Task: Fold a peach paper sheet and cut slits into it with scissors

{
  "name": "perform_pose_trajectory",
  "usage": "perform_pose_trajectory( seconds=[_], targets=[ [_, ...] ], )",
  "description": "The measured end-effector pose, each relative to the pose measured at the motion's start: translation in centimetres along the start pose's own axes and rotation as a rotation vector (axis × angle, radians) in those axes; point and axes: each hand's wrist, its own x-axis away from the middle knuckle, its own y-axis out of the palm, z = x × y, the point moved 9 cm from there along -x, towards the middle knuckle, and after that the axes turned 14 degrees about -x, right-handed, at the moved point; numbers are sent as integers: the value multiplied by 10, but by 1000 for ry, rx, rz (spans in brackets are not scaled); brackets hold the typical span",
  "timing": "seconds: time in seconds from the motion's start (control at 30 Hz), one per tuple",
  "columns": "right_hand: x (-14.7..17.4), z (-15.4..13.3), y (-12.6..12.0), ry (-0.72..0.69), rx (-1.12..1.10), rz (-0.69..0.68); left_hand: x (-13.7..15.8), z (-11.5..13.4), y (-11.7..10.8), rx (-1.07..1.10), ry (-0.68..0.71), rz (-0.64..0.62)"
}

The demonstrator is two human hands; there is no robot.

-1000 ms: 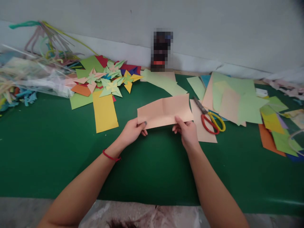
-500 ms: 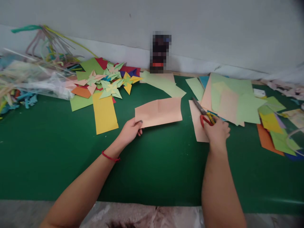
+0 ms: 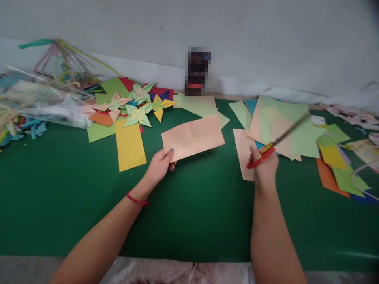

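Above a glossy green surface (image 3: 201,217), a creased pale-peach paper rectangle (image 3: 194,139) is pinched at its near-left corner by the fingers of the left hand (image 3: 158,167). At right, red-and-yellow-handled metal scissors (image 3: 278,141) are gripped by the right hand (image 3: 266,169), blades aimed far right. Cutting seems in preparation, calling for blades turned leftward. Far left, folded-paper stars (image 3: 137,115) are heaped.

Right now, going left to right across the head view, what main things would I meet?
Clear plastic wrapping, large yellow sheet, left hand, the creased peach sheet it holds, right hand gripping the scissors, orange sheet toward the right edge.
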Motion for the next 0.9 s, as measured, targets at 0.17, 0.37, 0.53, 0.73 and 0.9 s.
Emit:
perform_pose_trajectory(
  seconds=[0.17, 0.37, 0.53, 0.73, 0.9],
  targets=[
    [28, -20, 44, 66, -188, -217, 0, 1, 4, -3, 15, -41],
    [33, -13, 52, 195, -140, -332, 5, 3, 20, -36, 17, -253],
    [34, -11, 53, 208, -232, -380, 12, 3, 32, -63, 10, -426],
    [34, -12, 54, 194, -226, -388, 8, 3, 22, 5, -21, -315],
    [34, -15, 55, 172, -217, -392, 11, 4, 27, -4, -33, -390]
  ],
)
